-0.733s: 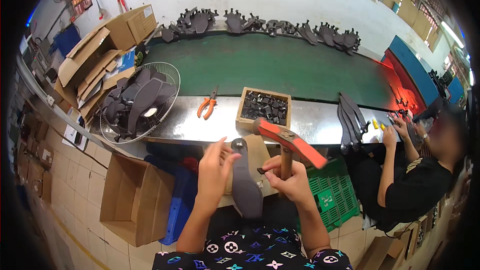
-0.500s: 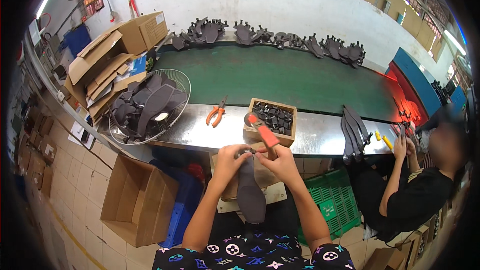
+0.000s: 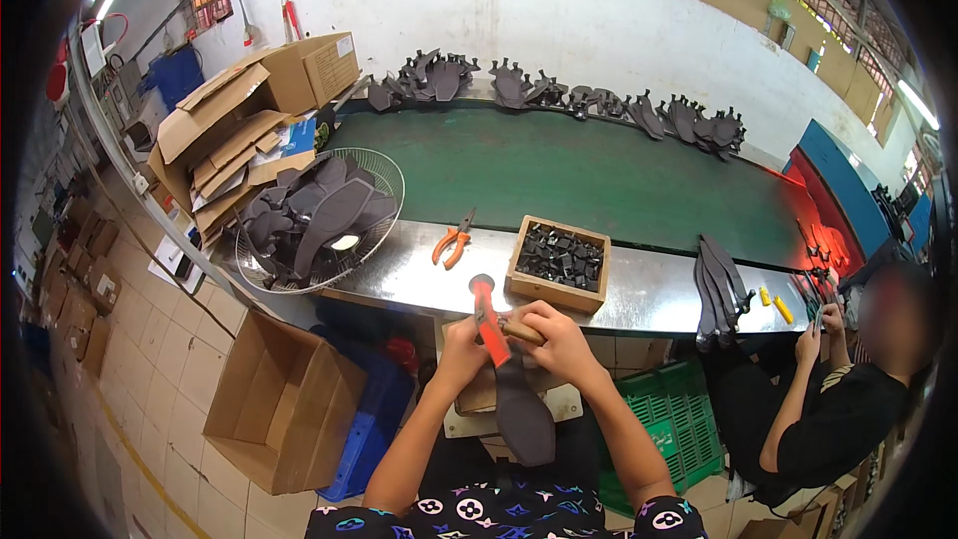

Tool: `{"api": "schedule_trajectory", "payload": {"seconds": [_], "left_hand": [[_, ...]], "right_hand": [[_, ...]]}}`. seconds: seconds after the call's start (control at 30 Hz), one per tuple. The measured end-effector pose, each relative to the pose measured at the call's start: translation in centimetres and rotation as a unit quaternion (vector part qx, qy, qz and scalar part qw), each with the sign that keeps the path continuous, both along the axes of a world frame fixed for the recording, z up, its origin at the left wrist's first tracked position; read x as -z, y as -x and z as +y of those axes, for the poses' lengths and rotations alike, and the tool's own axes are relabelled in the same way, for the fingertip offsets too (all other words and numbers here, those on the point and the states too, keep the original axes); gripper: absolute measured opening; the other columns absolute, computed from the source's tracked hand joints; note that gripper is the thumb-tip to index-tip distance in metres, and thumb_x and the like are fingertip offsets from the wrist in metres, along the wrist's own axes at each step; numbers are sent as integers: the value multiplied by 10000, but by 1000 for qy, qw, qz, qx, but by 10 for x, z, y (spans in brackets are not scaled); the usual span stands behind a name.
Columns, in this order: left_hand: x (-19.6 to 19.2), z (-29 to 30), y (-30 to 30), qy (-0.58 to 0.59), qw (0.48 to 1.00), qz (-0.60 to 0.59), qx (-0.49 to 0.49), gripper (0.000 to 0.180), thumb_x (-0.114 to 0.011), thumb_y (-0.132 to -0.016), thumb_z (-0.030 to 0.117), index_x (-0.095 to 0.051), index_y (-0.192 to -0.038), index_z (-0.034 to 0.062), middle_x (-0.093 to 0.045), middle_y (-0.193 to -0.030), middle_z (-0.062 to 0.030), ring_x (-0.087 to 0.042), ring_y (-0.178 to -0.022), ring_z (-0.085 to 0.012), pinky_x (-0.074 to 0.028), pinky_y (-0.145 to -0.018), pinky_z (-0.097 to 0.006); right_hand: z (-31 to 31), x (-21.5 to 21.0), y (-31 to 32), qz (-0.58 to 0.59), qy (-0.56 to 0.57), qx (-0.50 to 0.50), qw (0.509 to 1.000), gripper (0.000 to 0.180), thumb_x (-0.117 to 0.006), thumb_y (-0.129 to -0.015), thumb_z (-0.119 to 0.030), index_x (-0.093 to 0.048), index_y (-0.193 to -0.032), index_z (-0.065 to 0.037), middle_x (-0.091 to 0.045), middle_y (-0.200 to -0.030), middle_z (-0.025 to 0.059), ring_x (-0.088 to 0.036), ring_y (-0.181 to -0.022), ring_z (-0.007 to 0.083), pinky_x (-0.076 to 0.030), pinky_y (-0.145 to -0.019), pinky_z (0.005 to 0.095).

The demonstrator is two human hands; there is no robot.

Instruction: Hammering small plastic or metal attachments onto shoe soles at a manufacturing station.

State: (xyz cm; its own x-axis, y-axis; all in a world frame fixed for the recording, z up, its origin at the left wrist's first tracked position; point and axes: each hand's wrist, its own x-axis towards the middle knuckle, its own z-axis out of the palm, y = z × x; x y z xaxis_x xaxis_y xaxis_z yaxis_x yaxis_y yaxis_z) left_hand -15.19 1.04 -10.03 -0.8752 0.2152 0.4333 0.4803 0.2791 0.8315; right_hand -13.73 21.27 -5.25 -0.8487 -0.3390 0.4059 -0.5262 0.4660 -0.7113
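Since the earlier pictures your hammer (image 3: pixel 488 324) has come down from its raised swing and now lies low across the work, orange head toward the steel bench (image 3: pixel 639 289), wooden handle in your fist.

Item one, grip. Your right hand (image 3: pixel 559 339) is wrapped tight round the hammer handle, fingers closed on it. Your left hand (image 3: pixel 461 347) pinches the upper end of the dark sole piece (image 3: pixel 521 409), thumb and fingers pressed onto it beside the hammer head.

Item two, the sole piece. It stands lengthwise on the small work block (image 3: pixel 479 394) in front of your lap, just below the bench edge, its rounded lower end hanging toward your knees. It looks light, thin and somewhat flexible, matte rather than slick; judged so, it is best held near the narrow top, where you have it, so the free end does not flap.

Item three, surroundings, placed from the bench. On it: a wooden box of small black parts (image 3: pixel 559 262) just beyond your hands, orange-handled pliers (image 3: pixel 454 240) left of the box, a wire basket of dark sole pieces (image 3: pixel 319 220) at the left end, a stack of long dark strips (image 3: pixel 718 284) to the right. Behind it runs a green conveyor belt (image 3: pixel 579 175). Below its left end stands an open cardboard carton (image 3: pixel 284 409). At its right end a seated co-worker (image 3: pixel 828 409) handles small parts.
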Motion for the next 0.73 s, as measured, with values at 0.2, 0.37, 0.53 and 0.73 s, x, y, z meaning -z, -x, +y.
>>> {"api": "schedule_trajectory", "payload": {"seconds": [0.2,0.37,0.53,0.73], "left_hand": [[-5,-1,8,-25,995,-94,17,337,-840,-791,77,-757,-1109,3,-773,-1010,-98,-711,-902,-154,-553,-809,-309],[-10,-2,7,-65,988,-131,45,292,-838,-781,64,-781,-1057,-14,-767,-1058,-115,-699,-977,-168,-532,-902,-306],[-12,-2,7,-59,986,-149,42,273,-814,-780,53,-778,-1039,-25,-770,-1033,-102,-699,-952,-169,-534,-892,-311],[-4,-14,-3,238,971,-1,-22,889,-836,-828,329,-386,-1553,79,-732,-1244,-118,-604,-1260,-152,-307,-1179,-409]], "right_hand": [[-5,-26,-29,-106,91,56,989,321,-646,-977,-96,-613,-1292,-41,-691,-1048,183,-701,-886,325,-539,-805,390],[6,-43,-77,-81,87,80,990,386,-580,-1028,-104,-497,-1382,23,-682,-1028,259,-708,-904,385,-554,-779,418],[1,-50,-91,-63,-16,95,993,411,-601,-1009,-100,-492,-1379,42,-658,-1140,324,-658,-994,506,-557,-776,513],[8,-86,-119,96,65,84,990,457,-635,-993,-85,-504,-1410,49,-669,-1234,257,-691,-1099,400,-571,-915,440]]}}
